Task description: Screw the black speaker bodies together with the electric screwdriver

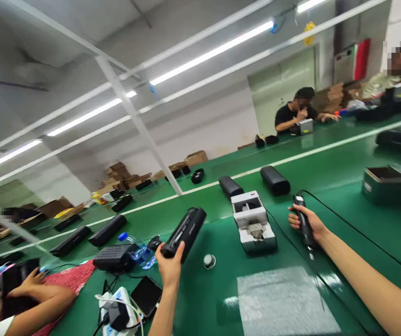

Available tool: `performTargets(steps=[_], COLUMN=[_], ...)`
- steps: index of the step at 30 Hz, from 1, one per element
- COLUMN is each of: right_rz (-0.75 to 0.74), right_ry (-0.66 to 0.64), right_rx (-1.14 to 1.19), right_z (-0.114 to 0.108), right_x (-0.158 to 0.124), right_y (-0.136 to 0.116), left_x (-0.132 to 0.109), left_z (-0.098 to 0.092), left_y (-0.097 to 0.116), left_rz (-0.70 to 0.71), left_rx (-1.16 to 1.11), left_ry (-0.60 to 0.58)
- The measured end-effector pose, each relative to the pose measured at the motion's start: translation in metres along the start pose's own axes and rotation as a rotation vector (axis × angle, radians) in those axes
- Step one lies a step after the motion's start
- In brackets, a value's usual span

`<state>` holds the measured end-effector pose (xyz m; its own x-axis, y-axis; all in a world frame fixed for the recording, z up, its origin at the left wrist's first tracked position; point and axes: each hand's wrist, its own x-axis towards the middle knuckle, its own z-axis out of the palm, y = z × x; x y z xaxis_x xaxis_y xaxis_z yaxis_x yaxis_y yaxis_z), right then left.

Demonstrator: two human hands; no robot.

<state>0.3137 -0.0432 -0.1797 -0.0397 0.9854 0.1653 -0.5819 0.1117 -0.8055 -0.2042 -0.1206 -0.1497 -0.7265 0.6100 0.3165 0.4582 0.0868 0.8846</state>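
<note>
My left hand is closed around the near end of a long black speaker, holding it tilted above the green bench. Light lettering shows on the speaker's side. At the right, my right hand wraps around a black corded electric screwdriver, whose bit points down toward the bench. Between the hands stands an open white-and-dark box with small metal parts in its front tray. A small round silver-and-dark piece lies near the speaker. In front is a grey foam sheet.
A power strip, a phone and a water bottle crowd the left. More black speakers line the bench's far side. A dark green box stands at right. A co-worker's arm is at far left; cords cross the right.
</note>
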Motion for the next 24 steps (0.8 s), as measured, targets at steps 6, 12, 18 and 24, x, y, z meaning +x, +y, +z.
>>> performTargets(steps=[6,12,18,24], right_rz=[0.278,0.315,0.354,0.377], right_ry=[0.133,0.142,0.157,0.197], right_rx=[0.165,0.226,0.303,0.295], right_z=[-0.047,-0.048,-0.047,-0.042], right_x=[0.018,0.024,0.03,0.03], right_y=[0.034,0.039,0.046,0.044], left_x=[0.058,0.073,0.007,-0.136], left_z=[0.148,0.205,0.139,0.094], left_y=[0.04,0.074,0.07,0.048], left_rz=[-0.061,0.031,0.473,0.794], left_rx=[0.212,0.308,0.24,0.388], left_ry=[0.054,-0.073,-0.305,-1.089])
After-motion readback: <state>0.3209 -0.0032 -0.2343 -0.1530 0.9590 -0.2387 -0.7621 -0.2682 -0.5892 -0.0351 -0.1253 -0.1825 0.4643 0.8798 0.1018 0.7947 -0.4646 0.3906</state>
